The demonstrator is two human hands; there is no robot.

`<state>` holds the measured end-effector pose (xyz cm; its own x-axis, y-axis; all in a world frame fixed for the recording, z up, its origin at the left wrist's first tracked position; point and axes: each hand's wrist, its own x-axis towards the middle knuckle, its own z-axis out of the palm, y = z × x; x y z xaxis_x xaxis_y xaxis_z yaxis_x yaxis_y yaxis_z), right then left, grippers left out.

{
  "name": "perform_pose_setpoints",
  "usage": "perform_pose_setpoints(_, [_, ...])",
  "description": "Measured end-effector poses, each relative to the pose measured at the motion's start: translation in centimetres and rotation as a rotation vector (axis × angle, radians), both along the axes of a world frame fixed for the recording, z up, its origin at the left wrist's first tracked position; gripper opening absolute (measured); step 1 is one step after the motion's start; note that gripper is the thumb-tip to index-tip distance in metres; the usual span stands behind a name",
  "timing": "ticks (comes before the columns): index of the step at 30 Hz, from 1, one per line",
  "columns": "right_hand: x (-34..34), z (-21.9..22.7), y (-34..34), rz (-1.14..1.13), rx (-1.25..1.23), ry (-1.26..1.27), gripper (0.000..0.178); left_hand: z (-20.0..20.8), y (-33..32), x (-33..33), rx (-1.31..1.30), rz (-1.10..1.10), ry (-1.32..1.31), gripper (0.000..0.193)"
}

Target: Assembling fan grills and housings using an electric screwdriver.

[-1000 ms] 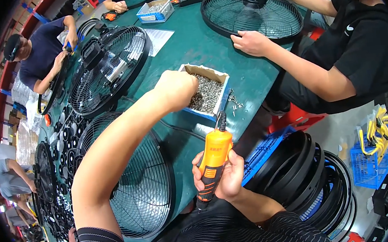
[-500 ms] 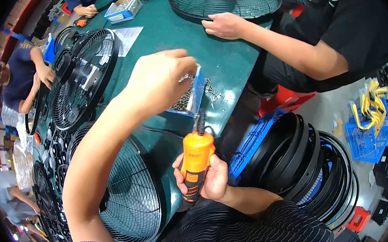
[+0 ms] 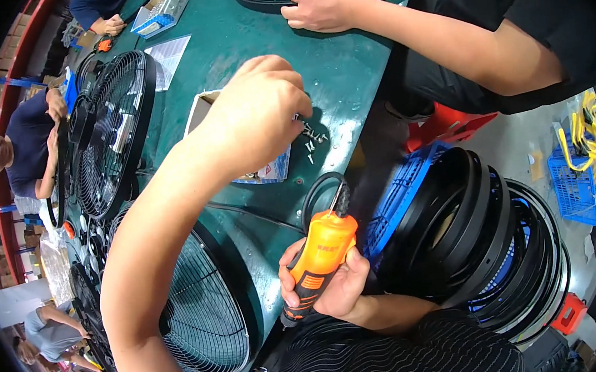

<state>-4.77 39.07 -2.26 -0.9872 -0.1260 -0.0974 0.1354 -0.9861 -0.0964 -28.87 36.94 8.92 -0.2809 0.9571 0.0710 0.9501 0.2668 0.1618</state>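
My right hand (image 3: 339, 282) grips an orange and black electric screwdriver (image 3: 326, 244) near my body. Its cord end points up and away, and its dark tip points down toward me. My left hand (image 3: 272, 106) is above the green table with its fingers curled together. Whatever is between those fingertips is too small or hidden to make out. Beneath that hand, largely covered by it, sits a blue and white box (image 3: 275, 170). Several loose screws (image 3: 314, 141) lie on the tabletop just right of the fingertips. A black wire fan guard (image 3: 205, 306) rests under my left forearm.
Black rings (image 3: 453, 235) are stacked in a blue crate to my right. Beyond them stands a blue basket (image 3: 585, 183) with yellow parts. A co-worker's arm (image 3: 435, 44) reaches over the table from the right. Another fan guard (image 3: 111, 143) stands at the left. A black cord crosses the table.
The view has shifted. My left hand has moved from over the screw box toward the loose screws and now hides most of the box. The screwdriver leans further right at its cord end.
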Motion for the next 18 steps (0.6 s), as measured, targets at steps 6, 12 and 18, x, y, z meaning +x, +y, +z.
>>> perform_pose_setpoints(6, [0.0, 0.0, 0.3, 0.064, -0.012, 0.025, 0.087, -0.8, 1.6, 1.7, -0.167, -0.015, -0.058, 0.017])
perform_pose_setpoints(12, [0.0, 0.0, 0.3, 0.064, -0.003, -0.006, 0.088, 0.3, 1.5, 1.8, -0.260, 0.021, 0.107, 0.020])
perform_pose_setpoints(18, [-0.1, 0.2, 0.5, 0.096, -0.027, -0.017, 0.087, 0.2, 1.2, 1.4, -0.309, 0.045, 0.142, 0.020])
